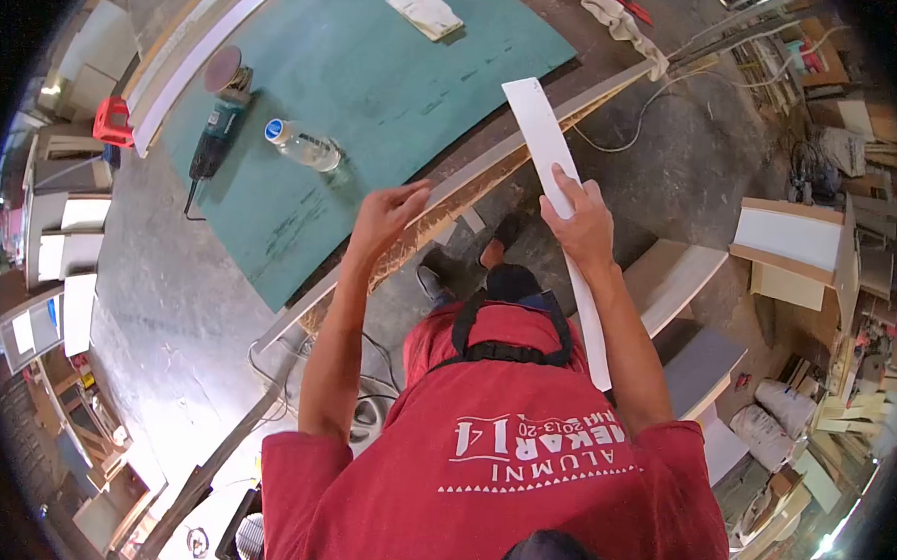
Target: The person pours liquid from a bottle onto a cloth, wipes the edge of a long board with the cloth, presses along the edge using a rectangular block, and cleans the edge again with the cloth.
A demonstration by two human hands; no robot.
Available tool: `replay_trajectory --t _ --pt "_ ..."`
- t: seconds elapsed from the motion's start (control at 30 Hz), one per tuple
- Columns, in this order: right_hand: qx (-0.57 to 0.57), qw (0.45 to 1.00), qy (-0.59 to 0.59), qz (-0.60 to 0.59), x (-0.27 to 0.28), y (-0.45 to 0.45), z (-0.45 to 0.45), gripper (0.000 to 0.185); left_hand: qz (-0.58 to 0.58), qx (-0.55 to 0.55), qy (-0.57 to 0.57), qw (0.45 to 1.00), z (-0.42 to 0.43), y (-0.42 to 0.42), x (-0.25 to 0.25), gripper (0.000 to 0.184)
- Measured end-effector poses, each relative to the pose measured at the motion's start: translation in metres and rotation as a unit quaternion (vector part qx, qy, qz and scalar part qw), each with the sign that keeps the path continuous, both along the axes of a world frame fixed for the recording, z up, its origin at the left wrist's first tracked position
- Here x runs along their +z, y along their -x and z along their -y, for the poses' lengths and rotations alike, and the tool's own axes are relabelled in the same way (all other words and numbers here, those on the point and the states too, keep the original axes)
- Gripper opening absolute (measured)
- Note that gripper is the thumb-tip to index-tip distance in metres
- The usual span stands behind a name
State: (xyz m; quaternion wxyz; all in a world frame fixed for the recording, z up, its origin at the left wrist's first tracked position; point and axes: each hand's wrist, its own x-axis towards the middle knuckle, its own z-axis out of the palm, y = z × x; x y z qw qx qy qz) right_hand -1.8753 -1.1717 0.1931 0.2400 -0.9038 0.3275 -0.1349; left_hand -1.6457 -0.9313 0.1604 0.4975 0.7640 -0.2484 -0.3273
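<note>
My right hand [581,224] grips a long, narrow white strip [535,124], thumb on its upper face. The strip's far end rests near or over the table edge, and its lower end runs down beside my right forearm. My left hand [389,220] is closed beside the near table edge [453,185], fingers bent together. Whatever it may hold is hidden. Beyond my left hand, a clear plastic bottle [309,148] with a blue cap lies on its side on the green tabletop [396,98]. A power tool with a round disc [220,130] lies farther left.
White papers [425,11] lie at the table's far side. A cloth [625,25] hangs at the far right corner near a cable [646,118]. Long boards [199,44] and a red object [113,122] are at the left. Boards [679,280] stand beside me at the right.
</note>
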Motion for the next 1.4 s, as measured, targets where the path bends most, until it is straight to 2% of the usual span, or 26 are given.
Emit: replay_trajectory --t 0.13,0.17,0.23,0.3,0.33,0.43,0.5,0.63,0.73,0.8,0.87,0.93,1.03,1.1,1.13,1.23,1.3,1.33,1.4 --pt "0.009 1.0 0.025 0.003 0.005 -0.004 0.002 0.054 0.018 -0.018 -0.027 0.999 0.042 -0.001 -0.019 0.045" --pt "0.013 1.0 0.025 0.002 0.005 -0.004 0.002 0.054 0.031 0.011 -0.041 0.999 0.047 -0.001 -0.019 0.045" --pt "0.016 1.0 0.025 0.006 0.004 -0.007 0.003 0.054 0.039 0.042 -0.055 0.997 0.056 0.002 -0.002 0.044" --pt "0.019 0.999 0.024 0.013 0.004 -0.01 0.005 0.054 0.016 0.029 -0.16 0.987 0.061 -0.002 0.02 0.045" --pt "0.016 1.0 0.022 0.008 0.007 -0.011 0.005 0.053 0.014 0.031 -0.161 0.986 0.061 -0.004 0.017 0.045" --pt "0.018 1.0 0.016 -0.004 0.003 -0.01 0.006 0.055 -0.025 0.015 -0.109 0.994 0.053 -0.009 0.005 0.041" --pt "0.023 1.0 0.018 -0.01 -0.001 -0.009 0.009 0.057 -0.108 0.002 0.006 0.994 0.047 -0.013 -0.001 0.034" --pt "0.018 1.0 0.016 0.004 -0.004 -0.002 0.008 0.057 -0.073 -0.02 0.021 0.997 0.04 -0.008 -0.008 0.031" --pt "0.02 1.0 0.018 0.0 -0.004 0.001 0.007 0.059 -0.038 0.002 -0.041 0.998 0.05 -0.005 -0.001 0.033" --pt "0.03 0.999 0.025 0.003 -0.001 -0.001 0.008 0.06 0.025 -0.014 -0.108 0.994 0.06 -0.004 0.011 0.034" --pt "0.033 0.998 0.041 0.019 0.003 -0.004 0.006 0.053 0.044 -0.004 -0.119 0.992 0.066 0.0 0.019 0.034" --pt "0.038 0.998 0.038 0.014 -0.002 -0.001 0.009 0.055 0.063 0.007 -0.132 0.989 0.064 -0.002 0.017 0.033" --pt "0.038 0.999 0.032 -0.001 -0.002 -0.001 0.01 0.058 0.007 -0.013 -0.061 0.998 0.054 -0.008 -0.003 0.033" --pt "0.035 0.999 0.032 -0.007 -0.001 -0.002 0.01 0.058 -0.069 -0.04 0.036 0.996 0.044 -0.013 -0.009 0.033" --pt "0.035 0.999 0.035 -0.007 -0.002 -0.001 0.01 0.058 -0.067 -0.039 0.038 0.996 0.043 -0.015 -0.009 0.033" --pt "0.034 0.999 0.042 -0.008 -0.003 -0.001 0.009 0.058 -0.061 -0.043 -0.02 0.997 0.048 -0.015 -0.002 0.035" --pt "0.035 0.998 0.045 -0.009 -0.003 -0.001 0.009 0.058 -0.025 -0.018 -0.111 0.993 0.063 -0.01 0.008 0.034" --pt "0.036 0.998 0.046 -0.012 -0.004 0.0 0.009 0.058 -0.026 -0.016 -0.11 0.993 0.073 -0.004 0.012 0.034" --pt "0.041 0.998 0.051 -0.015 -0.003 -0.002 0.01 0.058 0.1 0.015 -0.185 0.977 0.093 0.007 0.018 0.035"
